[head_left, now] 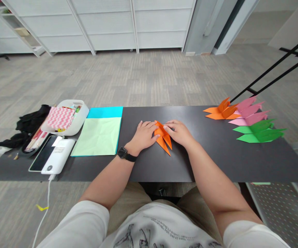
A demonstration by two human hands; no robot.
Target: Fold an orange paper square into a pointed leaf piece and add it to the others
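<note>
A piece of orange folded paper (160,131) lies in front of me on the dark tabletop, with two pointed flaps toward me. My left hand (145,135) holds its left edge, with the index finger near the top and the thumb on the lower left side; the other fingers spread over the table. From the other side, my right hand (179,133) grips the upper right edge, its thumb on the paper and its fingers bent around. Part of the paper is hidden under the fingers.
At right stand orange (221,110), pink (249,112) and green (258,131) folded paper pieces. Left of my hands lies a stack of light green and blue paper (97,136). Further left are a white power bank (58,156), a phone (43,156), a white basket (80,119) and black cloth (32,119).
</note>
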